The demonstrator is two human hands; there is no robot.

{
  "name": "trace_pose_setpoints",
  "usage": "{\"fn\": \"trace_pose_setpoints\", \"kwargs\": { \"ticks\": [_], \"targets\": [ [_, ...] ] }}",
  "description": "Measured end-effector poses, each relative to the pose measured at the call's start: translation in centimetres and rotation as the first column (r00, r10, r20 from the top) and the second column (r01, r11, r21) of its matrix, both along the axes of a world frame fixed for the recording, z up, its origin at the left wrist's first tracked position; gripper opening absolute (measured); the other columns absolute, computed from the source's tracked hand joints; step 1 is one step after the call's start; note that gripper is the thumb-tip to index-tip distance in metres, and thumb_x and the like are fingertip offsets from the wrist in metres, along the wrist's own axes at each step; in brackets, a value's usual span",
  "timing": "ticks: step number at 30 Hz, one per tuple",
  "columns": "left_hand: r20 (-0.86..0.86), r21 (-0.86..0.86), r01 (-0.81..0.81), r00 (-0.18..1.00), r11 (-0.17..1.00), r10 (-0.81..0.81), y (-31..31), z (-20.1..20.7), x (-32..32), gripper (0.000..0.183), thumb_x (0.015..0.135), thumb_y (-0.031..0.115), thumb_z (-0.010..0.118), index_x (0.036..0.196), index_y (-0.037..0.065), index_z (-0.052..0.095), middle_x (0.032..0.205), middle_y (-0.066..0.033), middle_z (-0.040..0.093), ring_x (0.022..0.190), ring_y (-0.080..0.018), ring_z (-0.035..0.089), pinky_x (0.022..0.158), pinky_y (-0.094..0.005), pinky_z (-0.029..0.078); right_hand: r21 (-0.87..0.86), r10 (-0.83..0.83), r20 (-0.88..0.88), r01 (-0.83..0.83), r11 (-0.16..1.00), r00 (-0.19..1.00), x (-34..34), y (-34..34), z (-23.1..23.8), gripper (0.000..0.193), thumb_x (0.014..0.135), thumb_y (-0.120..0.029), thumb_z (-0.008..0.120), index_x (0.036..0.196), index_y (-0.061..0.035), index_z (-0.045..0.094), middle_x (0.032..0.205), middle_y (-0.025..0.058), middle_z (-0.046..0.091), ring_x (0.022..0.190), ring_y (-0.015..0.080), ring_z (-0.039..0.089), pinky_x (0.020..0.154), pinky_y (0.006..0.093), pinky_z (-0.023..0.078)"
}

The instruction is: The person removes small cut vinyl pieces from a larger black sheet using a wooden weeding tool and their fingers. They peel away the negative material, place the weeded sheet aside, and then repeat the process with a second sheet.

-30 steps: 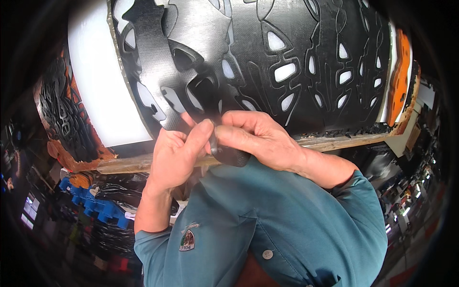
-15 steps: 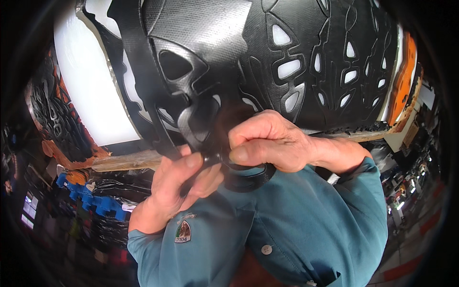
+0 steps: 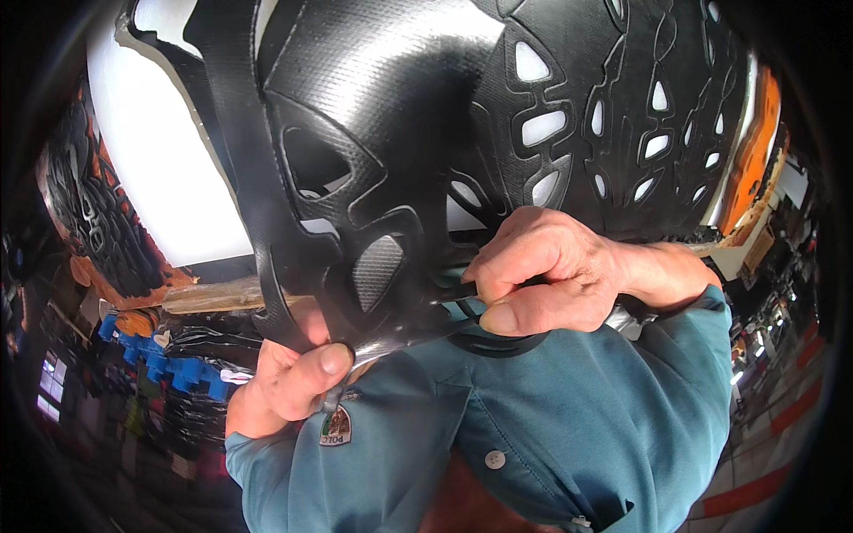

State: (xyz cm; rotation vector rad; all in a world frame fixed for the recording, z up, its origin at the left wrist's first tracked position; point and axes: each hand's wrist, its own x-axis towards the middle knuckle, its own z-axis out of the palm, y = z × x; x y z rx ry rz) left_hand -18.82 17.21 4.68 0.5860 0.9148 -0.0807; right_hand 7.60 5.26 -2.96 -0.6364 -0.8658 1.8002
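A large black textured sheet point(image 3: 373, 67) with cut-out openings and raised outlines spreads before me, its near edge bending down towards my chest. At that edge my left hand point(image 3: 298, 373) pinches the sheet's lower left corner area between thumb and fingers. To the right, my right hand point(image 3: 551, 275) is closed in a pinch on a thin strip of the same sheet. The strip between the hands looks stretched taut. Narrow loops of the black material hang below the right hand, against my shirt. The fingertips of my right hand partly hide what they grip.
Beneath the sheet lies a bright white surface point(image 3: 147, 151) with a wooden edge point(image 3: 213, 296). Black cut pieces point(image 3: 84, 195) are piled at the left. Blue blocks point(image 3: 164, 360) sit below them. An orange piece point(image 3: 753, 155) lines the right edge.
My hands have moved apart, left hand leftwards and down, right hand to the right. The sheet's edge between them is pulled out and flatter, showing more of its openings.
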Motion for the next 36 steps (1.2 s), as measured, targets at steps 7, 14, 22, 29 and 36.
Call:
{"fn": "trace_pose_setpoints", "kwargs": {
  "ticks": [7,14,22,29,36],
  "targets": [
    [-0.111,0.161,0.039,0.994,0.986,-0.021,-0.7,-1.7,0.3,0.059,0.089,0.034,0.078,0.129,-0.006,0.061,0.098,-0.009,0.069,0.07,-0.0094,0.056,0.06,-0.0234,0.041,0.214,-0.253,0.319,0.191,0.958,0.913,-2.3,0.4,0.2,0.025,0.087,-0.001,0.071,0.071,-0.001,0.052,0.063,0.0102,0.051,0.054,0.031,0.053,0.05,0.0424,0.041],
    [-0.031,0.313,-0.208,0.973,0.927,0.229,-1.3,-1.8,4.2,0.022,0.093,-0.005,0.072,0.113,-0.001,0.064,0.091,-0.0049,0.069,0.076,-0.0073,0.063,0.065,-0.0231,0.05,0.492,-0.519,0.668,0.207,0.845,0.533,-4.9,-0.2,0.8,0.023,0.083,-0.01,0.079,0.075,-0.006,0.058,0.071,0.0059,0.049,0.054,0.0245,0.056,0.046,0.038,0.045],
    [-0.12,0.275,-0.233,0.954,0.933,0.274,-1.8,-3.2,5.0,0.019,0.102,0.009,0.069,0.118,-0.001,0.067,0.096,-0.0082,0.074,0.074,-0.0116,0.067,0.066,-0.026,0.054,0.461,-0.545,0.683,0.292,0.838,0.486,-2.3,-0.5,2.0,0.029,0.083,-0.013,0.08,0.108,-0.0006,0.073,0.083,0.0065,0.062,0.062,0.0209,0.061,0.056,0.0324,0.051],
    [-0.013,0.114,-0.311,0.949,0.944,0.314,-1.6,-3.8,4.4,0.024,0.103,0.01,0.067,0.126,0.002,0.064,0.106,-0.0097,0.073,0.087,-0.0149,0.071,0.074,-0.0297,0.06,-0.493,-0.062,0.357,0.245,0.835,0.932,-1.7,0.2,1.6,0.027,0.102,-0.019,0.074,0.118,0.0025,0.07,0.092,-0.0007,0.066,0.08,0.0036,0.056,0.068,0.0221,0.045],
    [-0.062,-0.112,-0.284,0.958,0.952,0.279,-0.9,-3.6,4.0,0.028,0.101,0.016,0.071,0.126,0.004,0.065,0.103,-0.0096,0.072,0.087,-0.0144,0.07,0.067,-0.0248,0.053,-0.43,-0.166,0.21,0.243,0.87,0.963,-2.4,1.3,1.2,0.025,0.108,-0.023,0.067,0.097,0.0002,0.067,0.08,-0.0037,0.061,0.074,0.0025,0.048,0.064,0.0241,0.043]
  ]
}}
